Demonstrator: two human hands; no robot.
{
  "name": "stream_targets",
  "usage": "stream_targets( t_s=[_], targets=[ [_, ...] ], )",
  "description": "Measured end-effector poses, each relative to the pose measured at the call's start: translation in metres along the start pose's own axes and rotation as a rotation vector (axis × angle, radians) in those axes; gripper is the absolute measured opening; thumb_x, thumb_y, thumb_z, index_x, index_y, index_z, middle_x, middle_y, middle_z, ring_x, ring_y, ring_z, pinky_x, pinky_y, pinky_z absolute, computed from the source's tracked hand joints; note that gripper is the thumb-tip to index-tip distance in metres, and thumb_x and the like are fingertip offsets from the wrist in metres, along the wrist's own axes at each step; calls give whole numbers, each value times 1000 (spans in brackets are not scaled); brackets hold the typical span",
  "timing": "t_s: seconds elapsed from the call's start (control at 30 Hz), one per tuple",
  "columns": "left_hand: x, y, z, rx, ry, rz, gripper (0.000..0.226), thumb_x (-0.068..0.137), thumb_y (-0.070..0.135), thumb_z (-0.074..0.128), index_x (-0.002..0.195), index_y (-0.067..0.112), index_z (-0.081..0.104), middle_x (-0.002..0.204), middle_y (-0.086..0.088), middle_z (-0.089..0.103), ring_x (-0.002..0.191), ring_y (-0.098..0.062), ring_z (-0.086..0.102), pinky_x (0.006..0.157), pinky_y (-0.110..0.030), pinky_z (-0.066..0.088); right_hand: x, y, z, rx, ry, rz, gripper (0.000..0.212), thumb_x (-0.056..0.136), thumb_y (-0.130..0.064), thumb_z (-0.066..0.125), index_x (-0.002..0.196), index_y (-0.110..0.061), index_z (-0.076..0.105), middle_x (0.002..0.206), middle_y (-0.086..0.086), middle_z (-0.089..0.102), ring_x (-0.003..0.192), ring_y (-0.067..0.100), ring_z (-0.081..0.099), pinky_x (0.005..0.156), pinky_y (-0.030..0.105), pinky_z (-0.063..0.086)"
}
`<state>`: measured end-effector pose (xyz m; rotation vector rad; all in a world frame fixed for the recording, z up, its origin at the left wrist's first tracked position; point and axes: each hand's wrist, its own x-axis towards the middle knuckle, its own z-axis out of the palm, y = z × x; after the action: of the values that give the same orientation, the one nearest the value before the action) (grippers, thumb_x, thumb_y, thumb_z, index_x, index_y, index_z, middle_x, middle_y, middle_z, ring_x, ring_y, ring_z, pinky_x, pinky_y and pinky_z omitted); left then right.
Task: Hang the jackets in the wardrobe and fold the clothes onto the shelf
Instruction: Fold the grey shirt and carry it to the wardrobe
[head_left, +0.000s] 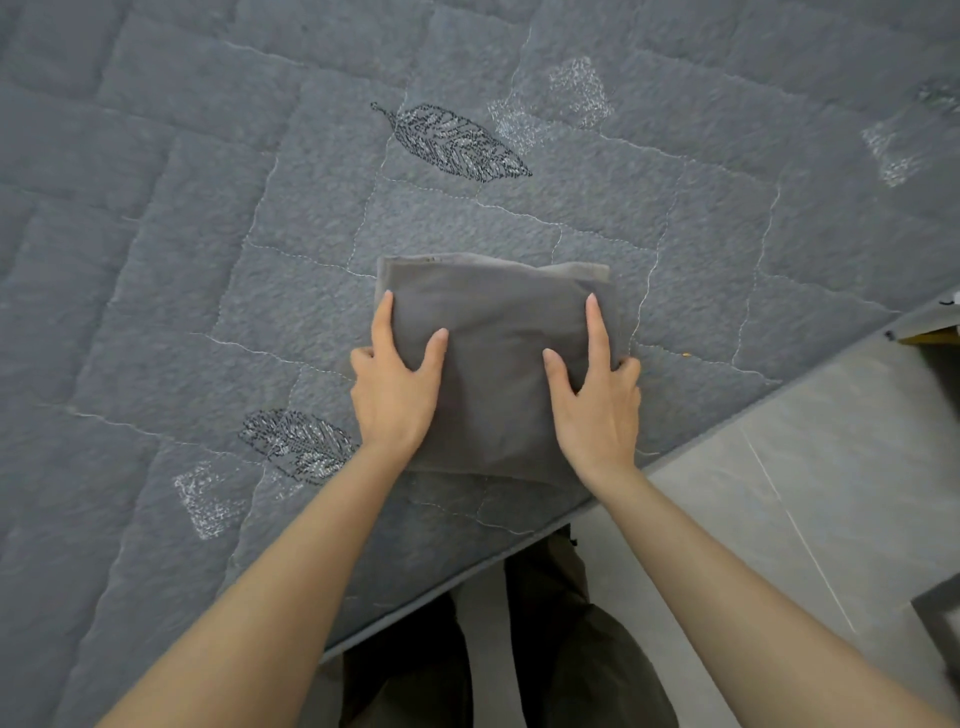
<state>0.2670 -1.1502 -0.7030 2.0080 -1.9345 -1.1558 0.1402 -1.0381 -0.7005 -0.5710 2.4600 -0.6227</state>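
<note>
Folded grey garment (493, 322) lying flat as a compact rectangle on the quilted grey bed cover (208, 234), just past centre toward 12 o'clock, near hem close to the bed edge (727, 417). Edge running on a diagonal from 3 o'clock down to 7 o'clock; pale tiled floor (805, 493) beyond it at 4 to 5 o'clock. Wide stretch of bare cover from 8 round to 1 o'clock, marked only by stitched lines, pale patches and two embroidered leaves, one (452, 143) at 12 o'clock, the other (296, 441) at 8 o'clock beside the left wrist.

Left hand (395, 400) gripping the garment's 9 o'clock side, right hand (597, 410) its 3 o'clock side. On each, index fingers (384, 322) straight along the side edge, thumb spread apart and pressing on top, remaining fingers curled round and tucked beneath the cloth. Both forearms bare, reaching in from 6 o'clock.

Dark trousers (587, 649) at 6 o'clock, standing against the bed edge. Corner of a dark frame at 4 o'clock, cut off; too little shown to name.
</note>
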Motion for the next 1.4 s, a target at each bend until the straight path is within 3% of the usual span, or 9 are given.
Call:
stream_targets(
  t_s=[0.13,0.23,0.4,0.5,0.6,0.77,0.97,1.17,1.4],
  targets=[
    [20,-1,-13,9,-71,132,72,85,53,60,147,34,30,139,1,52,127,-24,47,102,-33,35,11,2,-6,127,-50,-16,67,90,-56,52,145,-55,13,121,7,51,114,32,51,91,30,34],
    [15,4,-19,-77,-67,171,70,84,48,65,145,28,37,142,6,49,130,-16,45,103,-26,32,9,0,-19,213,-28,-54,68,87,-49,61,146,-46,27,140,-5,51,129,23,45,103,30,33],
    [-21,17,-47,-233,-133,233,65,84,43,67,142,29,41,143,12,45,126,-3,43,97,-14,29,-30,-9,-58,277,61,-65,63,86,-43,66,141,-47,36,141,-17,48,130,12,43,95,13,28],
    [-47,36,-79,-284,-209,325,64,84,40,68,141,28,41,146,16,40,117,15,35,95,-5,26,-70,-18,-91,362,126,-61,61,86,-42,66,141,-45,38,140,-20,47,130,7,43,102,16,31],
    [-78,61,-108,-280,-308,426,64,86,39,66,142,28,38,151,13,34,131,4,35,103,-13,27,-112,-24,-126,429,219,-62,60,87,-39,66,140,-41,41,134,-27,45,126,0,44,105,18,33],
    [-140,102,-124,-252,-499,584,64,87,35,65,143,29,35,132,24,38,102,21,38,86,1,31,-180,-10,-180,503,383,7,57,87,-37,67,138,-42,42,132,-30,43,113,-15,40,86,-7,29],
    [-216,144,-113,-188,-721,756,64,90,29,64,145,23,31,123,31,31,88,42,31,71,13,25,-256,26,-234,561,574,162,55,87,-42,65,134,-51,40,129,-30,44,108,-14,42,86,3,32],
    [-298,201,-95,-85,-926,944,65,91,29,62,146,25,28,132,23,32,103,21,34,74,13,24,-320,65,-289,659,779,294,56,86,-38,68,135,-48,42,128,-29,48,104,-22,45,81,-7,32],
    [-413,293,-61,-25,-1134,1143,68,90,30,63,147,27,27,130,21,35,115,5,39,88,-4,28,-378,109,-381,750,1027,409,56,84,-37,69,133,-49,43,128,-28,49,121,0,48,102,21,39]
  ],
)
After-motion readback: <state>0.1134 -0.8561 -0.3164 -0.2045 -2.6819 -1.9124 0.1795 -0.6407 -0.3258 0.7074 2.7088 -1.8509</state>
